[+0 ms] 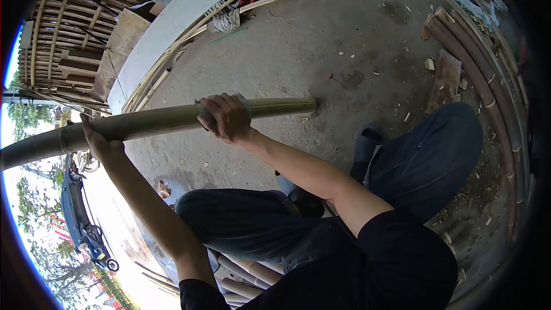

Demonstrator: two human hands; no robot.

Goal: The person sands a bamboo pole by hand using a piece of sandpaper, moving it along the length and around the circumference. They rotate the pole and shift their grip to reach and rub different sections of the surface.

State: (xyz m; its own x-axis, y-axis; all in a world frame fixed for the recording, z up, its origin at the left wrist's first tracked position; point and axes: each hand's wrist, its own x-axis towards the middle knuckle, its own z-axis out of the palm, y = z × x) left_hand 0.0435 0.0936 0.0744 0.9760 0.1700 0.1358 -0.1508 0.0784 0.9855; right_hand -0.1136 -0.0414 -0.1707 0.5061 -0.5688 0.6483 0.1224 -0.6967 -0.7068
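A long greenish-brown bamboo pole [155, 123] runs across the view, from the left edge to a cut end over the floor. My left hand [103, 142] is closed around it from below, near a node at the left. Farther along, toward the cut end, my right hand [225, 117] wraps over the pole. Between that palm and the bamboo is a thin greyish sheet [245, 105], its edges showing on both sides of the hand; its material I cannot tell. Beyond the sheet the pole looks paler.
Several bamboo poles [488, 95] lie along the right side, and more [244, 288] are below my legs. Wood chips dot the concrete floor [321, 40]. Long strips and a bundle of cord [225, 20] lie beside a white panel [166, 23]. A parked motorbike [94, 232] stands outside, left.
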